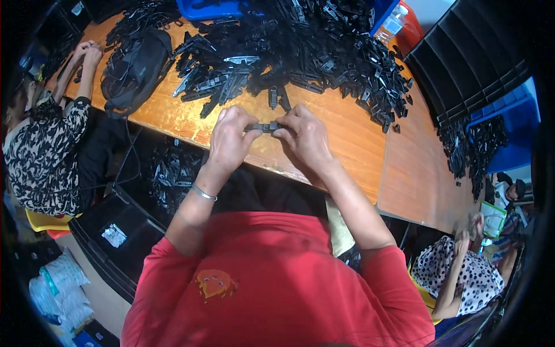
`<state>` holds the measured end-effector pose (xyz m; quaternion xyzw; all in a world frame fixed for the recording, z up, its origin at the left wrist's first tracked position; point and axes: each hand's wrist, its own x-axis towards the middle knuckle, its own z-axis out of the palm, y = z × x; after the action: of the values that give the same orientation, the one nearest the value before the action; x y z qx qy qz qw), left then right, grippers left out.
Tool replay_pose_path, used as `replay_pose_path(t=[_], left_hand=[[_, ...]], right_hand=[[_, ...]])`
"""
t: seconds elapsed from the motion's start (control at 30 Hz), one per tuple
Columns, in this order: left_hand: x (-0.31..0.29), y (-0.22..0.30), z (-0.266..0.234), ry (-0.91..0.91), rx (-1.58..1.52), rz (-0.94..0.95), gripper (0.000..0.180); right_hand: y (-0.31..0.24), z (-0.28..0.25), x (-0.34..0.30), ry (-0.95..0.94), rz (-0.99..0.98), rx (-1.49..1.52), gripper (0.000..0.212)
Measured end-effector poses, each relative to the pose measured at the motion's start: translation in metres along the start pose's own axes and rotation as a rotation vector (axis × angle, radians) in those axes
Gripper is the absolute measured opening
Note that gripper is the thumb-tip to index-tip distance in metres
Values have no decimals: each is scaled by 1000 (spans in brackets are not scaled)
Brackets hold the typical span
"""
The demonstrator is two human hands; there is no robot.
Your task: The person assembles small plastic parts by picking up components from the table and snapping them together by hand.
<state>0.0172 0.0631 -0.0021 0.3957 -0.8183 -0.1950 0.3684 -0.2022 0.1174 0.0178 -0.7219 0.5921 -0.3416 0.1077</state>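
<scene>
Between my two hands, just over the near edge of the wooden table (191,130), is a small black plastic part (267,127). My left hand (232,136) pinches its left end between thumb and fingers. At its right end, my right hand (303,134) grips it in the same way. Fingertips hide both ends, so its full shape cannot be made out. Right beyond my hands lies a large heap of black plastic parts (324,58), some long and narrow, a few with silvery faces.
A black bag (137,72) lies left of the heap. Blue bins (214,8) stand at the back, near a clear bottle (393,24). A black crate (465,55) rises at the right. People sit at left (46,156) and right (457,272). A crate of parts (173,173) sits below the table.
</scene>
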Motion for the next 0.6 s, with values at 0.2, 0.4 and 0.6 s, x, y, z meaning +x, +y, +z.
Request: replay_pose_path(t=[0.2, 0.4, 0.6], left_hand=[[8, 8, 6, 14, -54, 3, 21], [-11, -7, -14, -92, 26, -41, 21], [-57, -13, -140, -258, 387, -257, 29]], right_hand=[[-6, 11, 13, -37, -100, -88, 22], [-6, 10, 2, -66, -136, 24, 18], [45, -36, -26, 56, -25, 19, 12]])
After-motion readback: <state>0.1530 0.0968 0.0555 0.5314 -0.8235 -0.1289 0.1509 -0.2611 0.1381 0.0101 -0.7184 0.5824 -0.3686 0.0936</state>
